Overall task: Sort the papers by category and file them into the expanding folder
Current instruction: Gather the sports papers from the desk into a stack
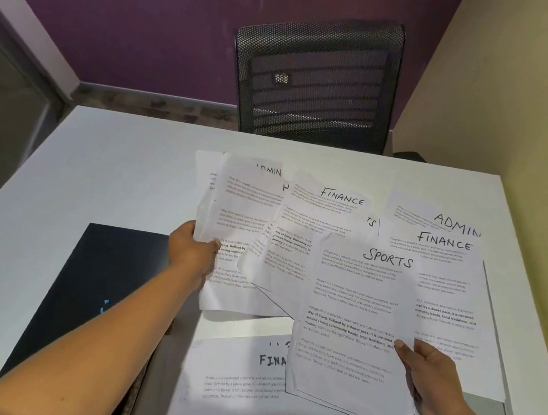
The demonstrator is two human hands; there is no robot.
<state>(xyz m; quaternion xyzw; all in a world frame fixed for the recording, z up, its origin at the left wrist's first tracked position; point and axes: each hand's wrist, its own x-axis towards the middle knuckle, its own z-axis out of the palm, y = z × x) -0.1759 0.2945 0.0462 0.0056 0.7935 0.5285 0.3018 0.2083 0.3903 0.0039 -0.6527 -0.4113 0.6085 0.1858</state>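
Printed sheets with handwritten headings lie spread over the white table [115, 167]. My left hand [193, 249] pinches the left edge of a crumpled sheet [241, 210] lifted above the pile. My right hand [431, 375] holds a small stack topped by a SPORTS sheet [355, 320] by its right edge. Behind lie a FINANCE sheet [332, 200], an ADMIN sheet [437, 217] and another FINANCE sheet [446, 280]. A further FINANCE sheet [237, 382] lies near me. The dark expanding folder [99, 272] lies flat at the left, partly under my left forearm.
A black mesh office chair [315, 81] stands behind the table's far edge, against a purple wall. A cream wall runs close along the table's right side. The table's left half is bare white surface around the folder.
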